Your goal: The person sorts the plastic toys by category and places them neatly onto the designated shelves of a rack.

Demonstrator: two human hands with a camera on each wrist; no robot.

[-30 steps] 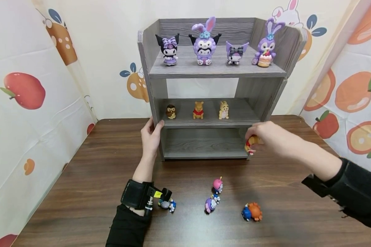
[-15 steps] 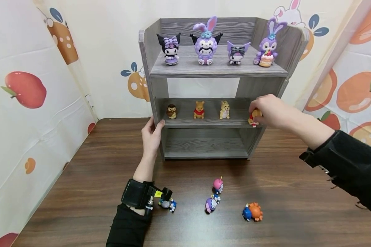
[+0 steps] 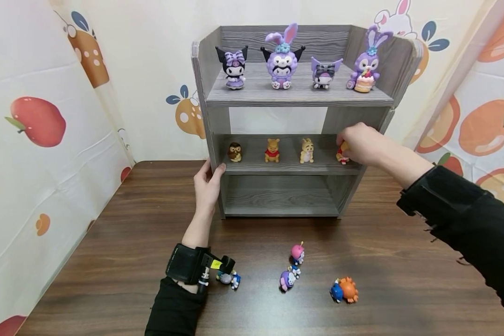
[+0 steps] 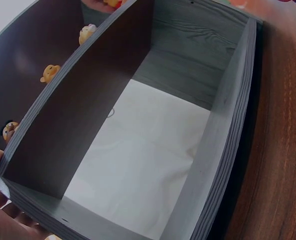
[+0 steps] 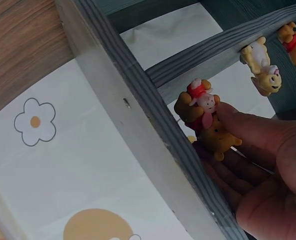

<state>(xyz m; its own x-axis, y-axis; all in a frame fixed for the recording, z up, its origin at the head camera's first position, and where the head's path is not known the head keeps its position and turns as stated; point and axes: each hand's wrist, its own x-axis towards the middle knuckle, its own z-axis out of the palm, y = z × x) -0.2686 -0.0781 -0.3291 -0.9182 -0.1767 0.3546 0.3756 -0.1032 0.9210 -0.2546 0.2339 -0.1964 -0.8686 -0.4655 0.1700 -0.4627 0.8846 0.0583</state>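
My right hand (image 3: 361,143) pinches a small Winnie the Pooh figurine (image 5: 218,132) with a Piglet on its front, between thumb and fingers. It stands at the right end of the middle board of a grey wooden shelf (image 3: 277,168), mostly covered by the hand in the head view. To its left on that board are a yellow rabbit figurine (image 3: 306,150), another Pooh figurine (image 3: 272,150) in a red shirt and a brown owl figurine (image 3: 234,152). My left hand (image 3: 206,186) grips the shelf's left side panel, thumb at the front edge and fingers on the outer side.
Several purple figurines, among them a rabbit with a cake (image 3: 364,70), stand on the top board. On the wooden table (image 3: 273,317) in front lie small figurines, including an orange crab-like one (image 3: 348,290), a pink-topped one (image 3: 297,252) and a purple one (image 3: 287,280).
My right hand has raised the Pooh figurine from beside the bottom compartment to the middle board and moved it slightly farther in. The left hand keeps its grip on the side panel.
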